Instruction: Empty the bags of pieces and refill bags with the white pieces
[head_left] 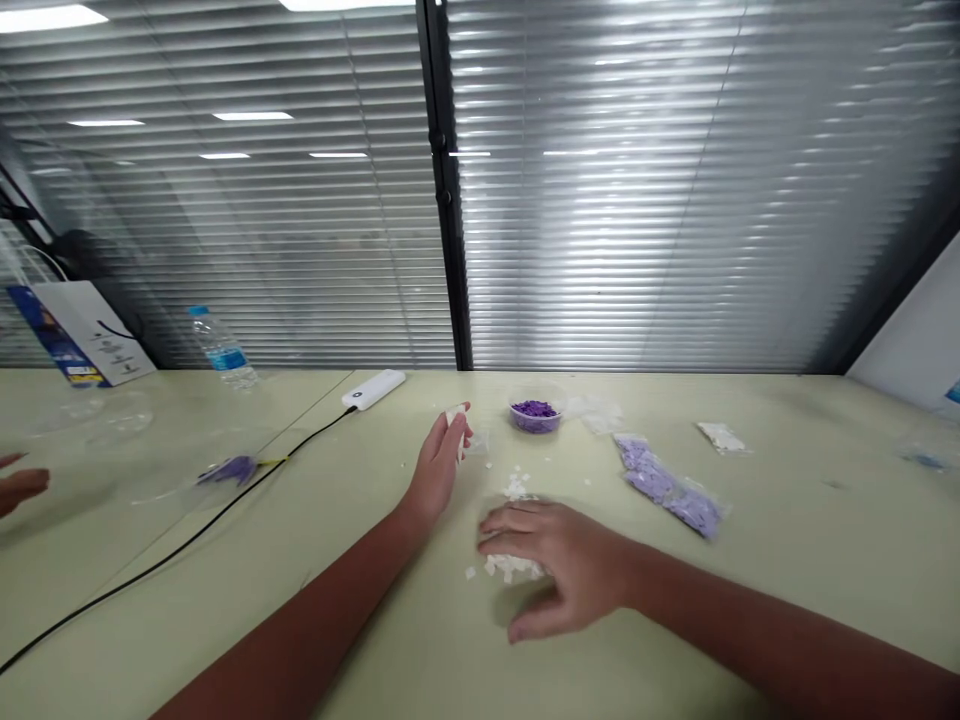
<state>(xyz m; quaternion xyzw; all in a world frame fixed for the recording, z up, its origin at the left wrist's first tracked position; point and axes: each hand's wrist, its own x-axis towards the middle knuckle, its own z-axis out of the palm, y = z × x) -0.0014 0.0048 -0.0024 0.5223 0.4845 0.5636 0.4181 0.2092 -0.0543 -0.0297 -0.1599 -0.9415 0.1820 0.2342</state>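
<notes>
My left hand (441,462) is raised a little over the pale green table (787,560), its fingers pinched on a small white piece (454,415). My right hand (559,562) lies palm down with fingers spread over a small heap of white pieces (510,568). More white pieces (517,487) are scattered just beyond it. A small clear tub of purple pieces (535,413) stands behind the hands. To the right lie clear bags of purple pieces (669,487).
A white power bank (373,389) with a black cable (180,545) lies to the left, near a water bottle (222,348), a paper bag (79,330) and a purple bit (231,469). Another person's hand (19,485) shows at the left edge. Blinds cover the window behind.
</notes>
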